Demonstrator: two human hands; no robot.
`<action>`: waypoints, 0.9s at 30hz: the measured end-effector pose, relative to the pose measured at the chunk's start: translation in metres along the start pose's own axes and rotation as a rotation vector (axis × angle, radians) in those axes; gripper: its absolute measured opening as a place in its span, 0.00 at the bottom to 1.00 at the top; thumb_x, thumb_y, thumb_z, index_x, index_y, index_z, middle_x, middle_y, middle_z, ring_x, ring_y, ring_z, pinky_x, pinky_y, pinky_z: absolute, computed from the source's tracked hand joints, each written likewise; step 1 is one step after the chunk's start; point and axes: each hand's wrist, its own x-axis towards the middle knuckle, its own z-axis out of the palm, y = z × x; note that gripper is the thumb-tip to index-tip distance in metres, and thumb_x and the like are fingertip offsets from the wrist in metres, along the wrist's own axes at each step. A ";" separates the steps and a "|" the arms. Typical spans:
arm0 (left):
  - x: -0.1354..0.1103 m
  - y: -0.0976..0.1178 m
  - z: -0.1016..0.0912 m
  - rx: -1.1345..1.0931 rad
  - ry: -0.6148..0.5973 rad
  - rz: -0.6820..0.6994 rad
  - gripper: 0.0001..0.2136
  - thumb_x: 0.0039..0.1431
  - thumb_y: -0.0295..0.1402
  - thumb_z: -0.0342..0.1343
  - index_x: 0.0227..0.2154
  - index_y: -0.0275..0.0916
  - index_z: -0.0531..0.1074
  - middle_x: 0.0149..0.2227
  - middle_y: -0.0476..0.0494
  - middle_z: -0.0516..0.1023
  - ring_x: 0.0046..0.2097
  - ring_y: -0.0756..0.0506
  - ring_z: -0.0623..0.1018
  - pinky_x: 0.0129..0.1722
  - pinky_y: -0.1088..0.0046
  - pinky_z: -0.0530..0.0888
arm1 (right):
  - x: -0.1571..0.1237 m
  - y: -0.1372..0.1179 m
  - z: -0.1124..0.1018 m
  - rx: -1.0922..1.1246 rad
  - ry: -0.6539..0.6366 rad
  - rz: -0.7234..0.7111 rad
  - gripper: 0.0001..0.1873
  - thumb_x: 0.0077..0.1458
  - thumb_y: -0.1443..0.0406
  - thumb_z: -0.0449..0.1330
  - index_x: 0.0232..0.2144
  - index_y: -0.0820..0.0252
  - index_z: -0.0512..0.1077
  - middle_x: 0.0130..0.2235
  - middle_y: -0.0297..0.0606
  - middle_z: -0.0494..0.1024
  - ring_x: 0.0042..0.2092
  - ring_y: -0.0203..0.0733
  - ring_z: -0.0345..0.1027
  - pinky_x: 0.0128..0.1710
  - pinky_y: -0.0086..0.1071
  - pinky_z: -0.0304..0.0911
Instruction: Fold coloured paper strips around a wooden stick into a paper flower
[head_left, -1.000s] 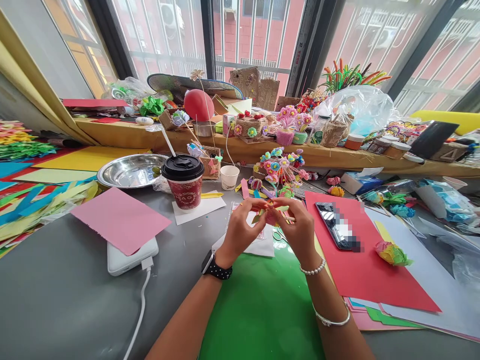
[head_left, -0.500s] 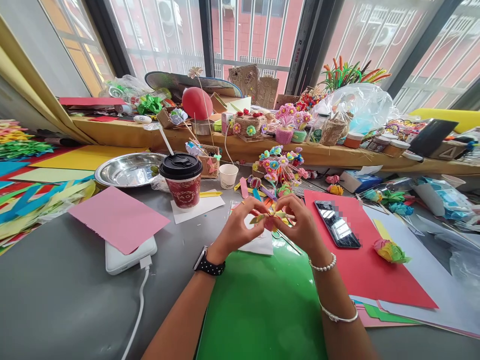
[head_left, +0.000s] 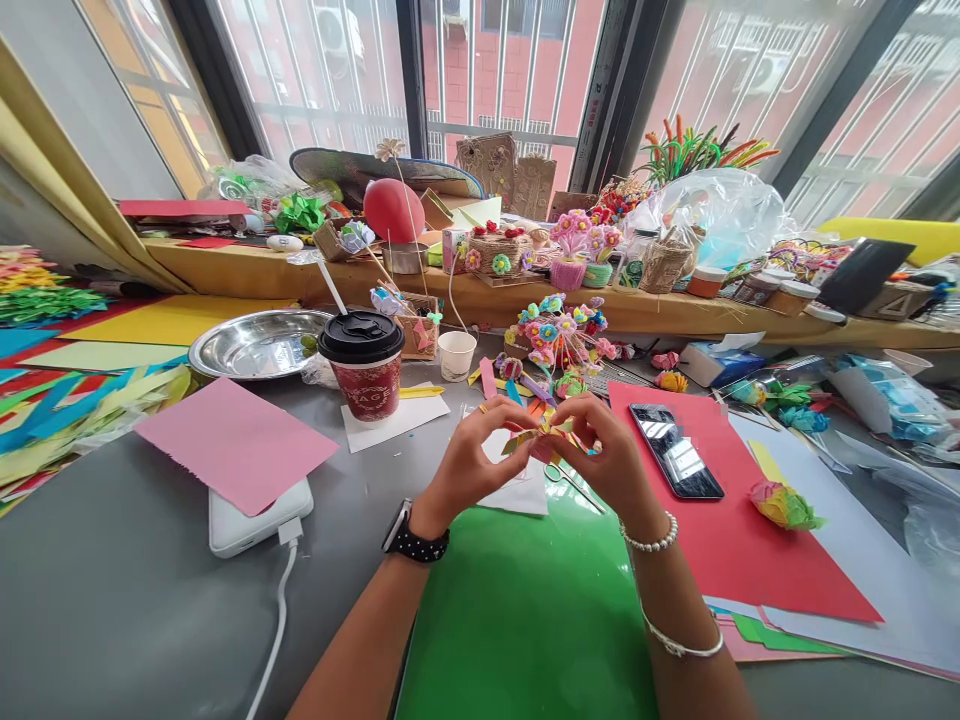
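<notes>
Both hands meet over the table's middle, above a green sheet (head_left: 525, 610). My left hand (head_left: 472, 460) and my right hand (head_left: 607, 455) pinch a small folded paper piece (head_left: 544, 435) of yellow, pink and orange between their fingertips. A black watch sits on the left wrist; a pearl bracelet and a silver bangle are on the right arm. Under the hands lie a white paper slip (head_left: 525, 490) and scissors (head_left: 574, 483).
A lidded red coffee cup (head_left: 365, 363) stands left of the hands, behind it a steel bowl (head_left: 255, 343). A pink sheet (head_left: 236, 442) covers a white power bank (head_left: 255, 520). A phone (head_left: 676, 450) lies on red paper (head_left: 742, 540). A paper flower (head_left: 784, 505) lies at the right; crafts crowd the sill.
The hands have sunk a little toward the table and kept working the paper piece between the fingertips. The view shifted slightly. Nothing else moved.
</notes>
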 end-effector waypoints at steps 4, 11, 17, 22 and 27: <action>0.000 0.005 0.002 0.091 0.051 0.071 0.07 0.49 0.26 0.52 0.34 0.37 0.67 0.33 0.45 0.70 0.38 0.49 0.70 0.39 0.71 0.69 | -0.001 -0.001 0.000 0.030 0.064 -0.016 0.05 0.49 0.68 0.56 0.30 0.57 0.61 0.30 0.31 0.65 0.22 0.29 0.50 0.21 0.25 0.52; -0.002 0.006 0.007 0.162 0.066 0.133 0.10 0.49 0.25 0.52 0.36 0.39 0.66 0.36 0.44 0.69 0.40 0.48 0.70 0.40 0.70 0.69 | -0.001 0.000 0.001 0.028 0.117 0.001 0.05 0.48 0.69 0.56 0.29 0.57 0.62 0.30 0.31 0.67 0.21 0.28 0.49 0.19 0.25 0.51; -0.002 0.006 0.006 0.161 0.070 0.157 0.12 0.49 0.22 0.50 0.37 0.40 0.66 0.37 0.44 0.69 0.42 0.48 0.70 0.42 0.70 0.68 | -0.002 -0.001 0.001 0.010 0.161 -0.018 0.07 0.47 0.68 0.58 0.29 0.57 0.62 0.30 0.32 0.68 0.21 0.29 0.49 0.19 0.26 0.52; -0.002 0.007 0.006 0.178 0.071 0.154 0.11 0.49 0.22 0.49 0.37 0.40 0.66 0.36 0.45 0.71 0.40 0.49 0.70 0.41 0.71 0.69 | -0.001 -0.002 0.002 0.031 0.124 -0.044 0.05 0.47 0.67 0.58 0.27 0.57 0.63 0.30 0.33 0.68 0.25 0.31 0.57 0.21 0.26 0.55; -0.001 0.006 0.007 0.198 0.113 0.145 0.09 0.50 0.23 0.49 0.35 0.39 0.66 0.34 0.46 0.72 0.38 0.50 0.71 0.39 0.73 0.69 | -0.001 -0.003 0.001 0.003 0.139 -0.079 0.05 0.47 0.68 0.58 0.26 0.57 0.64 0.30 0.34 0.68 0.27 0.33 0.60 0.22 0.27 0.56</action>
